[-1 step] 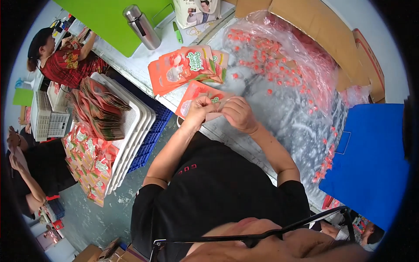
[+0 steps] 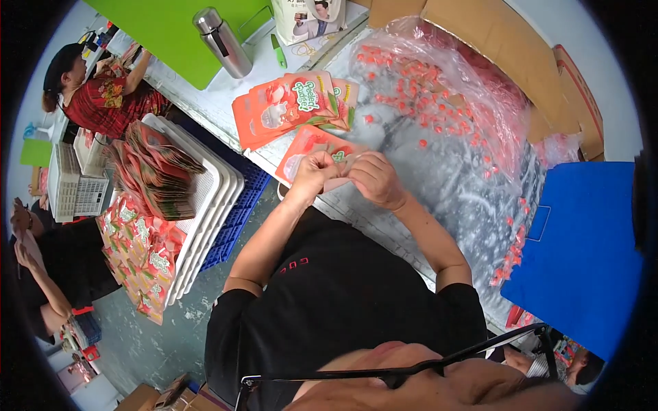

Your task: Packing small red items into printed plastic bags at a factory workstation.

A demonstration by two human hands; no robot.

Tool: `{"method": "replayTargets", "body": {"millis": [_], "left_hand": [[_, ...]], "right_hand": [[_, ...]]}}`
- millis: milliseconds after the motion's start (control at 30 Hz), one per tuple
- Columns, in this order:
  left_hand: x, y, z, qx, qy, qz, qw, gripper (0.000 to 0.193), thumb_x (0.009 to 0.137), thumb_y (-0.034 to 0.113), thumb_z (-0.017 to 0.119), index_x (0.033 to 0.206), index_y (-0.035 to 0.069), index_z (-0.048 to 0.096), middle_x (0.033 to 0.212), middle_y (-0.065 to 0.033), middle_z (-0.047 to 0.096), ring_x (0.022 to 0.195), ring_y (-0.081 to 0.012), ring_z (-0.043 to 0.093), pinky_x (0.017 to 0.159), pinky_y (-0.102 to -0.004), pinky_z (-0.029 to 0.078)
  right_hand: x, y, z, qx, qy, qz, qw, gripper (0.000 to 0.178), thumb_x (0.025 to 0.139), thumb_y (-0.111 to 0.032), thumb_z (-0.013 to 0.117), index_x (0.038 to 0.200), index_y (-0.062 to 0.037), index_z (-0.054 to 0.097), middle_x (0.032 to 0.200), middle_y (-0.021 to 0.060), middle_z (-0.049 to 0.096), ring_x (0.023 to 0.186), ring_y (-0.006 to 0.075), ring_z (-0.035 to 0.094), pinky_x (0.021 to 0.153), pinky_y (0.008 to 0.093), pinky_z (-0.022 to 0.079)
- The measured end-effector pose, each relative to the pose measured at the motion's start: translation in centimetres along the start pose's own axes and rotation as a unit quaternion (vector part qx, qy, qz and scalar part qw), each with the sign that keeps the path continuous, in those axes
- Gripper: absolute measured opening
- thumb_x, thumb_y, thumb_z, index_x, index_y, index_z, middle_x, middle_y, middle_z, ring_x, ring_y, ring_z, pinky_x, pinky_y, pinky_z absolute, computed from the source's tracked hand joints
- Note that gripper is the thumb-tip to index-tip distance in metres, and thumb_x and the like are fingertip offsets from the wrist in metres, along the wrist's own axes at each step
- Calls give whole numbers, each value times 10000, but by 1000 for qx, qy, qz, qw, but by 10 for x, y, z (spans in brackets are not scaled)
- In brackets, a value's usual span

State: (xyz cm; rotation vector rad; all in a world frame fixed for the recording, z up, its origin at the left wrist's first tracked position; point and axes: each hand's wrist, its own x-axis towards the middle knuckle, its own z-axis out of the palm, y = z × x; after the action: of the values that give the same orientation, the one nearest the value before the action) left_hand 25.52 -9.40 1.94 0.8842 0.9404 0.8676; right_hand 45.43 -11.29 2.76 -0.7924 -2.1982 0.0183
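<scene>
The left hand (image 2: 312,173) and right hand (image 2: 378,181) pinch a flat pale-pink film-like packet (image 2: 334,183), probably light, floppy and slippery, best gripped by its edges

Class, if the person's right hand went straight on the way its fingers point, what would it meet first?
Beyond the pale piece it seems to pinch, the right hand would probably meet the left hand first, close on its left. Depth is unclear here, so it might pass above or below.
</scene>
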Motion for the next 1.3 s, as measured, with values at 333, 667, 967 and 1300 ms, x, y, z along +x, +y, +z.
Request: {"method": "replayTargets", "body": {"millis": [333,667,967,1300], "left_hand": [[-28,38,4,673,-199,101,705,261,784,256,641,820,4,695,755,-154,693,727,-291,685,669,-390,532],[-35,22,13,658,-102,135,734,231,765,252,663,754,21,667,673,-156,650,663,-331,653,609,-446,507],[-17,23,-8,237,-183,-136,944,157,833,133,626,719,26,641,565,7,540,480,-134,519,467,-310,407],[-30,54,16,648,-15,114,753,253,785,280,625,759,37,691,685,-209,646,702,-398,654,665,-463,532]], "right_hand": [[-4,-21,0,70,-108,-41,991,65,736,-93,589,792,-62,579,790,57,542,800,242,572,765,371,462],[1,-27,-12,58,-168,22,984,63,732,-96,593,768,-54,562,765,79,536,758,275,558,691,377,465],[17,-21,-11,76,-84,-10,994,134,669,-77,663,763,-53,570,779,70,526,778,264,538,728,376,454],[15,-29,-20,66,-303,46,949,189,728,-127,662,890,-32,651,928,101,625,972,279,588,882,410,469]]}}
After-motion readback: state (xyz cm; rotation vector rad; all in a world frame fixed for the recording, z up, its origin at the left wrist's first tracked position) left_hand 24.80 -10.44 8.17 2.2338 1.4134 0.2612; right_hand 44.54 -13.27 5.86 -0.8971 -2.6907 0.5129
